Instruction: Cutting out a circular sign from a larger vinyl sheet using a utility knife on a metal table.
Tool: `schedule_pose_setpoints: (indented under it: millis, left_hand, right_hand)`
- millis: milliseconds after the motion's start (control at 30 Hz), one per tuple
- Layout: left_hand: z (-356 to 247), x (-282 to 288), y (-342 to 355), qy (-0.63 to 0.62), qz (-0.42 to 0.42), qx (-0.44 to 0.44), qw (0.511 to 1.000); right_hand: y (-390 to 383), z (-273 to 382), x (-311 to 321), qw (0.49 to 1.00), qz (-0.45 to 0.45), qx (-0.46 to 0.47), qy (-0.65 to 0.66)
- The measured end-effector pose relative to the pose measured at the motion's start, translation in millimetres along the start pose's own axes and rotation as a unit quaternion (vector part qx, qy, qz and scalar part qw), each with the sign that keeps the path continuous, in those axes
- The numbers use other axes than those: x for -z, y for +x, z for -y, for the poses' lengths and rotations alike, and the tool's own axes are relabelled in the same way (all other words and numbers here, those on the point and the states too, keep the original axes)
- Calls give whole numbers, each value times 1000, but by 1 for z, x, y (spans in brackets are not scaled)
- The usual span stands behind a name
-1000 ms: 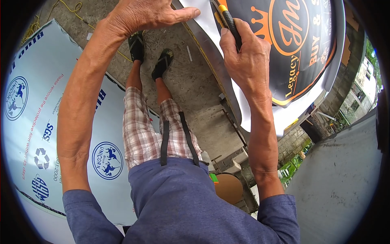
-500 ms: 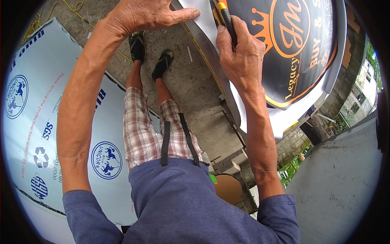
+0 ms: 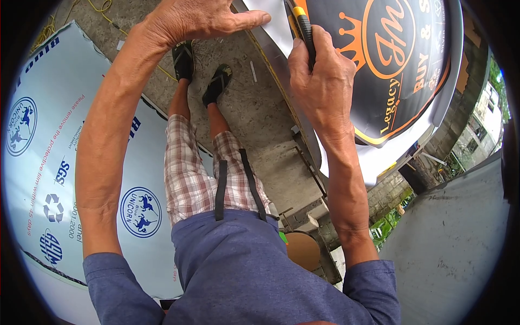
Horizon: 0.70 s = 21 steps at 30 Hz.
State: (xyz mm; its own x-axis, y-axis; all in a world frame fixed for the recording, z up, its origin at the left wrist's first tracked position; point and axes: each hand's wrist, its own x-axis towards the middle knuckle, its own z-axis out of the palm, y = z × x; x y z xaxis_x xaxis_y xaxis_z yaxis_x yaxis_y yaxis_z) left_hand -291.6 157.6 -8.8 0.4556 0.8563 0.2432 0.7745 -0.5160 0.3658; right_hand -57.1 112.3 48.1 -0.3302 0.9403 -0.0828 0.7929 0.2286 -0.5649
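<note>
My right hand [image 3: 327, 78] is closed round a black and yellow utility knife [image 3: 305, 31], whose tip end runs out past the top edge. The knife lies over the white margin [image 3: 276, 24] of a large printed sheet, black with orange and white graphics [image 3: 387, 81]. At the top, my left hand [image 3: 197, 20] has its thumb stretched out toward that margin. Its other fingers are mostly cut off by the frame, and no held thing shows in it. The sheet's white border [image 3: 357, 162] curls and hangs over at the near side.
A large pale blue panel [image 3: 103, 157] with blue printing lies at the left. My sandalled feet stand on the concrete floor [image 3: 254, 116]. A yellow cord [image 3: 111, 24] trails at the upper left. A round brown board [image 3: 303, 251] is beside my waist, and a grey surface [image 3: 449, 233] at the right.
My right hand and the knife have shifted slightly downward, toward me. My left hand has barely moved, its thumb a touch farther right.
</note>
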Motion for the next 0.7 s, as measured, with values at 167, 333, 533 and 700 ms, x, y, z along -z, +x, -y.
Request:
schedule_pose_setpoints:
  millis: [167, 333, 533, 700]
  left_hand:
    - [5, 2, 0, -4, 23, 14, 1000]
    - [3, 9, 2, 7, 48, 18, 999]
    - [0, 7, 4, -9, 53, 25, 998]
    - [7, 4, 3, 8, 31, 11, 999]
  right_hand:
    - [4, 6, 2, 1000, 20, -23, -3]
    - [8, 8, 12, 999, 37, -21, 5]
    - [8, 5, 16, 999, 34, -17, 1]
    - [9, 9, 14, 1000, 29, -5, -3]
